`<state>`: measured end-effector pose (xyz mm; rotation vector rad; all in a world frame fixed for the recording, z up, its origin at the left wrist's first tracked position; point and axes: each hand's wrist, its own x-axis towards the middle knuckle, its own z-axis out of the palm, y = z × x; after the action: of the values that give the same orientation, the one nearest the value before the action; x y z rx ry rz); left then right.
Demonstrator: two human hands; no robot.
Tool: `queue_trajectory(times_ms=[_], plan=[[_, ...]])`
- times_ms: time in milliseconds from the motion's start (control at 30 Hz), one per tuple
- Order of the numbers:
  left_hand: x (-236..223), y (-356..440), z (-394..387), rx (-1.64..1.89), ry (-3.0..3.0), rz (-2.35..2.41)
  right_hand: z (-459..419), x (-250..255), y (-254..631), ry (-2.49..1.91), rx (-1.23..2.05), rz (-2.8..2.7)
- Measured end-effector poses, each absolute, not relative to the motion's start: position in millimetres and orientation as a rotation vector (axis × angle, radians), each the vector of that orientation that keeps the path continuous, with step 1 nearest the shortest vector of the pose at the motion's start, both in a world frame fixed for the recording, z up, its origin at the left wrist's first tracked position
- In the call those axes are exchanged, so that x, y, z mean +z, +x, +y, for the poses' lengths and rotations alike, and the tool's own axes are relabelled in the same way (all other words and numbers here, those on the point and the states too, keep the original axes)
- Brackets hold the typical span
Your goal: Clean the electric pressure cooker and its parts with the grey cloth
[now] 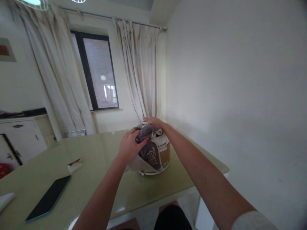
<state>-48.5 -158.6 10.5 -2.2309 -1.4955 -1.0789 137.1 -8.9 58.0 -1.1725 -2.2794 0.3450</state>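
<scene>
A round container (165,156) with brown and white sides stands on the table near its right end. Over its front and top hangs a bunched grey cloth (151,154) with a pale pattern and a whitish border. My left hand (130,143) is closed on the left side of this cloth, thumb towards me. Across the far top edge of the bundle lies my right hand (154,121), its fingers curved over the cloth and pointing left. The right thumb is hidden. What is inside the container cannot be made out well.
The glossy greenish table (96,166) carries a dark tablet or phone (49,198), a small white packet (74,165) and a white object (5,200) at the left edge. A bare wall (227,89) runs along the right. A white cabinet (24,134) stands beyond the table.
</scene>
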Motion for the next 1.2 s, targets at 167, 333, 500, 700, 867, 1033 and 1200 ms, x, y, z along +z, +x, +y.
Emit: queue_trajectory(times_ms=[167, 333, 500, 700, 867, 1033, 1200], plan=[[-5.2, -49.5, -170.9, -1.200, -2.203, -1.466, -18.8, 56.2, 138.7, -1.131, 0.366, -2.298], [-5.6, -50.9, -168.8, -1.218, -2.233, -1.463, -24.6, 55.9, 140.0, -1.150, 0.388, -2.286], [-5.1, -50.5, -172.1, -1.186, -2.252, -1.491, -32.4, 59.8, 141.2, -1.172, 0.380, -2.279], [-4.0, -50.2, -172.3, -1.173, -2.258, -1.509, -38.9, 61.8, 142.0, -1.190, 0.338, -2.281], [-4.9, -47.2, -179.2, -1.137, -2.245, -1.501, -36.8, 61.7, 141.0, -1.167, 0.323, -2.296], [-5.8, -50.2, -179.8, -0.996, -2.249, -1.401, -38.5, 63.2, 138.7, -1.217, 0.319, -2.287], [19.0, -59.0, -133.0, -0.971, -2.299, -1.606, -40.0, 64.7, 136.3, -1.222, 0.372, -2.268]])
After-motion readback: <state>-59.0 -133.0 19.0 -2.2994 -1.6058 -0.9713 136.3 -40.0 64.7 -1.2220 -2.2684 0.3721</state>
